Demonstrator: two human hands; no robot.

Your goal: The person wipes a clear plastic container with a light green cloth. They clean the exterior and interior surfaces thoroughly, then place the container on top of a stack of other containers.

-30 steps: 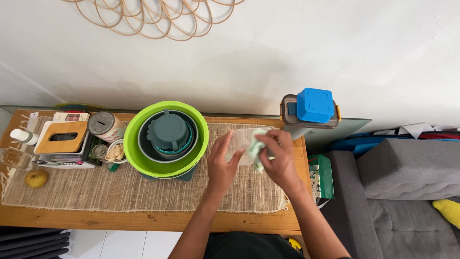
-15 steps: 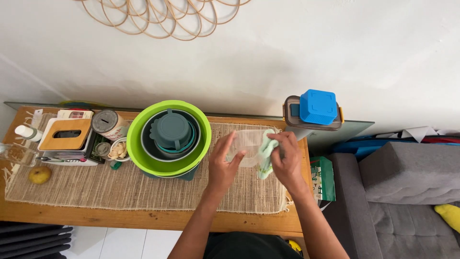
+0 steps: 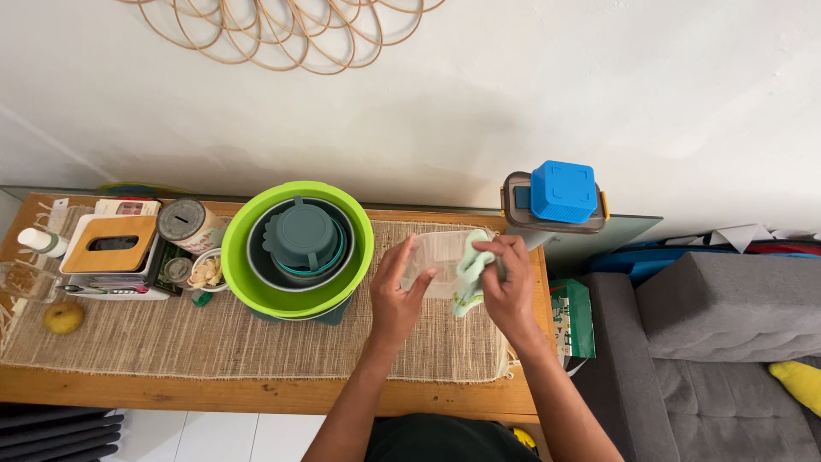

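Observation:
My left hand (image 3: pixel 395 295) holds a clear plastic container (image 3: pixel 436 261) by its left side, above the woven runner (image 3: pixel 214 338) on the wooden table (image 3: pixel 256 393). My right hand (image 3: pixel 510 287) grips a pale green cloth (image 3: pixel 469 275) and presses it against the container's right side. Both hands are over the right part of the table.
A lime green bowl (image 3: pixel 248 291) with grey-teal containers nested in it stands left of my hands. Further left are a tissue box (image 3: pixel 111 252), a round tin (image 3: pixel 190 221), a small dish and a fruit (image 3: pixel 62 317). A blue box on a grey lidded container (image 3: pixel 560 195) stands back right. A grey sofa (image 3: pixel 718 342) is to the right.
My right hand has slid the cloth from the container's top edge down along its right side. My left hand keeps its hold.

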